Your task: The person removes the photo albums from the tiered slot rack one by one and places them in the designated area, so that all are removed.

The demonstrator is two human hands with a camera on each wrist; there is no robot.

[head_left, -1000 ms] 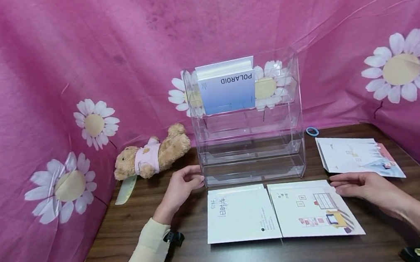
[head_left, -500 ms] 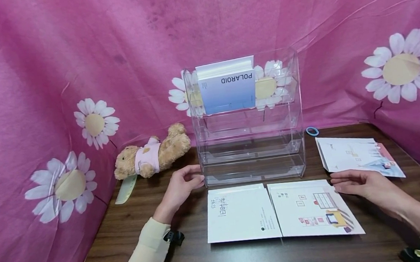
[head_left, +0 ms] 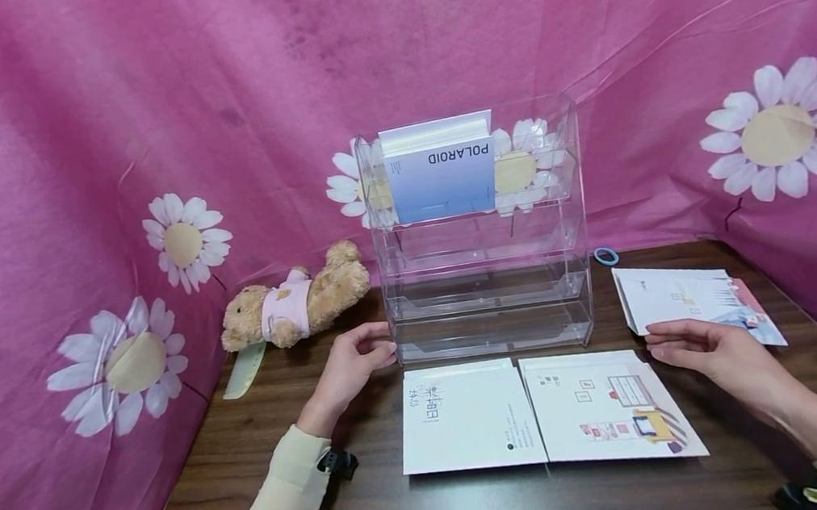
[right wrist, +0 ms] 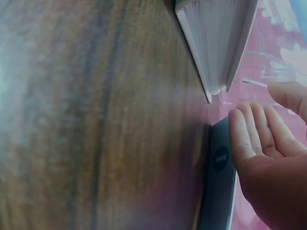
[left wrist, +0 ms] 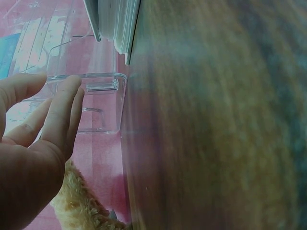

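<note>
My left hand (head_left: 349, 367) is at the lower left side of a clear acrylic rack (head_left: 492, 341), its fingertips at the side panel; the left wrist view shows the fingers fairly straight. My right hand (head_left: 716, 358) is held between two books, fingers extended and holding nothing. To its left lies a white book with a yellow drawing (head_left: 611, 407); just beyond it lies a book with a pink and blue cover (head_left: 690, 303). Another white book (head_left: 467, 428) lies in front of the rack. A blue POLAROID book (head_left: 443, 179) stands in the rack's top tier.
A teddy bear (head_left: 296, 301) in a pink shirt lies left of the rack, partly over a pale comb (head_left: 245, 370). A blue ring (head_left: 606, 256) is at the back right. Pink flowered cloth (head_left: 256, 98) hangs behind the wooden table (head_left: 372, 501).
My right hand has shifted slightly away from me, toward the book at the right, and now overlaps its near edge in the head view. The left hand and the books stay in place.
</note>
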